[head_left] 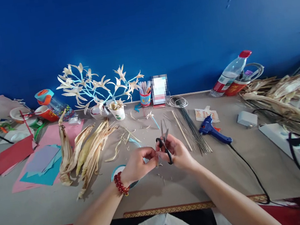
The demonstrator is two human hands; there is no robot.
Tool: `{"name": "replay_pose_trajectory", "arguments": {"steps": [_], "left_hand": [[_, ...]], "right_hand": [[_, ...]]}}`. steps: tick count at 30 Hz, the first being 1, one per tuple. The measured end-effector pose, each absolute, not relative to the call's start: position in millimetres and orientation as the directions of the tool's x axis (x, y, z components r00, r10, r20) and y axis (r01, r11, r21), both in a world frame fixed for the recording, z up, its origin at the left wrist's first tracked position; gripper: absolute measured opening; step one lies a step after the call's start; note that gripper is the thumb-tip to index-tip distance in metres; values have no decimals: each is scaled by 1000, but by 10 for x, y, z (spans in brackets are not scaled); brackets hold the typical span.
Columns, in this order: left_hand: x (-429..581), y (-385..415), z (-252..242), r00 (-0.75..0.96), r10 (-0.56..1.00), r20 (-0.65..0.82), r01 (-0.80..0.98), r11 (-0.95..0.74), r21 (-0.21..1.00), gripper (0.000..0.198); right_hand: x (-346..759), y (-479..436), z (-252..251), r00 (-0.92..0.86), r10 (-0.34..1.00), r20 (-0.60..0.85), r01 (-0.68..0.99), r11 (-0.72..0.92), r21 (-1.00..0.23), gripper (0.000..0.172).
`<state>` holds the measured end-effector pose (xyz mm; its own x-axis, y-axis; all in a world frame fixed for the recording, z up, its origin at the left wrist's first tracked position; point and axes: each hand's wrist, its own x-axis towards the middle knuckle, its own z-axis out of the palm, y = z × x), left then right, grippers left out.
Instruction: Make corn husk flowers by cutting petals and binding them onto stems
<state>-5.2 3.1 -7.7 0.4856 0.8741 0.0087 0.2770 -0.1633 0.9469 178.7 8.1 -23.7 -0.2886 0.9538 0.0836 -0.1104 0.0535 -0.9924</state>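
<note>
In the head view my right hand [179, 152] is closed around a pair of scissors [166, 137] with black handles, the blades pointing away from me and slightly apart. My left hand [142, 162] is beside it, thumb and fingers pinched together. Whatever sits in that pinch is too small and hidden to name. Partly covered by my left hand and wrist is a round teal-rimmed thing [114, 172]. Small pale scraps [162, 178] lie below my hands. Just beyond them rests one pale flower on a light-blue stem [155, 121].
Dried corn husks [93, 151] and coloured paper [44, 162] lie left. Behind stand cups of husk flowers [117, 111]. Wires [193, 128], a blue glue gun [213, 129] with its cord, a tilted bottle [231, 74] and a power strip [281, 141] are on the right.
</note>
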Motion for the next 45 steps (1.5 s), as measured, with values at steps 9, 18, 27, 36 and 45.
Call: {"name": "replay_pose_trajectory", "arguments": {"steps": [9,18,27,36,45], "left_hand": [[-78,44,-30,329,943,51,95,-87,992,11],[-39,9,-88,317,946,74,-38,-66,997,18],[-38,22,-75,285,958,-11,-90,39,995,21],[-46,28,-59,371,928,-36,-117,85,990,18],[-91,55,24,70,990,119,-115,-110,987,17]], "right_hand": [[1764,100,-214,-300,953,37,-208,-28,-978,31],[1715,66,-153,-254,967,-10,-230,-70,-971,29],[1714,56,-154,-279,960,28,-248,-44,-968,34],[1715,58,-168,-317,948,16,-231,-61,-971,42],[1714,84,-187,-516,834,-196,47,-201,-979,54]]}}
